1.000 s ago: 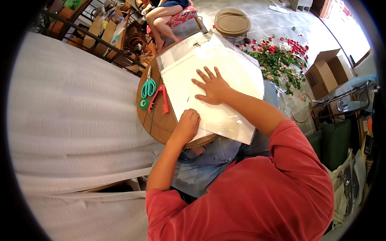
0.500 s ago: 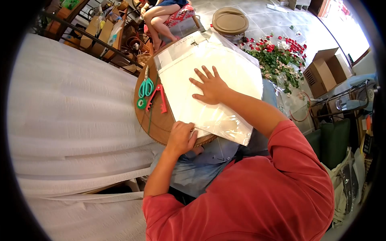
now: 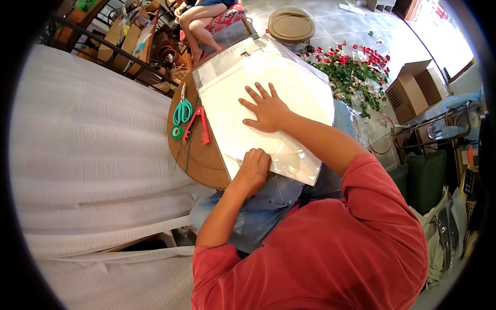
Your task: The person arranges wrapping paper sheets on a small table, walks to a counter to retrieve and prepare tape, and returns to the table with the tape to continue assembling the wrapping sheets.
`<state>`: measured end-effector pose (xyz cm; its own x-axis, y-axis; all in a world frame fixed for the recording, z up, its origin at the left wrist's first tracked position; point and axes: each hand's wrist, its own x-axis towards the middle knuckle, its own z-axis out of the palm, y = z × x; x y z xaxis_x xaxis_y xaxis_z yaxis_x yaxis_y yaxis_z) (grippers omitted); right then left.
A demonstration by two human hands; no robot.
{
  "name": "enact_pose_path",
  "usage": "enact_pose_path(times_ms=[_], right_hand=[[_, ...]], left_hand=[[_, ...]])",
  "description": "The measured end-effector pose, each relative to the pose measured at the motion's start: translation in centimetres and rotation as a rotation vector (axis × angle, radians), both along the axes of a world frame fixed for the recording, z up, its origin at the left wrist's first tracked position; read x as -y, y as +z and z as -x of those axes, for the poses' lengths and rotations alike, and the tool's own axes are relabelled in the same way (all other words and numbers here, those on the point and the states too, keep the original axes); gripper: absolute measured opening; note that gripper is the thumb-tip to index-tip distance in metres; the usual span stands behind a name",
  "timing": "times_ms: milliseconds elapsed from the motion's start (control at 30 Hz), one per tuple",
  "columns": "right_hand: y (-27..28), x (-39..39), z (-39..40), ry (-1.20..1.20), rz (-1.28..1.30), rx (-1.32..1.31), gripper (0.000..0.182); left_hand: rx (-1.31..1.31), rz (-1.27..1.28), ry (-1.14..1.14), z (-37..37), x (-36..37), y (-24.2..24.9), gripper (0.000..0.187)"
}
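Note:
A stack of white wrapping sheets (image 3: 302,93) in clear plastic (image 3: 297,164) lies over the round wooden table (image 3: 202,166). My right hand (image 3: 266,109) rests flat on the white surface with fingers spread. At the near edge, my left hand (image 3: 252,169) has its fingers curled over the sheets; its thumb is hidden. Left of the stack are teal-handled scissors (image 3: 182,112), a roll of green tape (image 3: 176,133) and a red plier-like tool with toothed jaws (image 3: 202,124). A thin green stem (image 3: 187,155) lies beside them.
Red roses with leaves (image 3: 349,70) cover the floor beyond the table, near a brown round stool (image 3: 291,25) and an open cardboard box (image 3: 415,92). White cloth (image 3: 103,144) hangs at the left. Another person's legs (image 3: 196,28) show at the back.
My left hand has slid to the right along the near edge of the sheets. My right hand stays spread on the stack. The whole view has shifted slightly.

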<state>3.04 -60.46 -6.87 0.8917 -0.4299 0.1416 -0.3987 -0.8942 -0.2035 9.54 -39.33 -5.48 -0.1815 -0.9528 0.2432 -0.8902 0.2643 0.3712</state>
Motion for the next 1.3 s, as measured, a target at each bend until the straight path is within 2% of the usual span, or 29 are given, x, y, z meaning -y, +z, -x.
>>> enact_pose_path(times_ms=[167,233,300,367,467,500,600,700,800,967,1033,1167,1300], right_hand=[[-0.1,0.2,0.0,0.0,-0.005,0.021,0.074],[0.0,0.0,-0.1,-0.021,-0.005,-0.01,0.074],[0.1,-0.1,-0.2,-0.019,-0.002,-0.013,0.074],[0.1,-0.1,-0.2,-0.021,0.004,-0.021,0.074],[0.1,-0.1,-0.2,-0.022,0.01,-0.019,0.074],[0.0,-0.1,-0.3,-0.021,0.013,-0.023,0.074],[-0.3,0.1,-0.3,-0.017,0.014,-0.003,0.074],[-0.5,0.1,-0.3,-0.013,0.031,0.006,0.075],[-0.1,0.1,-0.3,-0.006,0.023,-0.016,0.074],[-0.1,-0.3,-0.6,-0.043,0.02,-0.024,0.073],[-0.1,-0.3,-0.6,-0.046,0.028,-0.027,0.073],[-0.2,-0.3,-0.7,-0.045,0.026,-0.011,0.073],[-0.4,-0.2,-0.6,-0.042,0.032,-0.001,0.073]], left_hand=[[-0.08,-0.009,-0.13,-0.8,-2.4,-0.2,0.029],[-0.116,0.022,-0.128,-1.0,-2.6,0.4,0.024],[-0.152,0.053,-0.115,-0.6,-2.7,1.6,0.02],[-0.196,-0.099,0.035,1.2,-1.5,3.6,0.024],[-0.094,0.045,-0.024,3.0,0.0,2.4,0.03],[-0.059,0.085,-0.069,3.3,0.2,0.6,0.027],[0.024,0.069,-0.086,4.0,0.2,-0.5,0.025],[-0.134,0.086,-0.205,3.3,-0.9,0.1,0.022],[-0.153,0.02,-0.213,2.5,-3.2,0.3,0.019],[-0.227,0.065,-0.137,2.4,-3.8,0.5,0.021],[-0.179,0.09,0.006,3.7,-3.0,0.9,0.025],[0.008,-0.075,-0.002,6.2,-1.6,2.2,0.029],[0.002,0.09,-0.069,7.3,-1.2,0.1,0.026]])
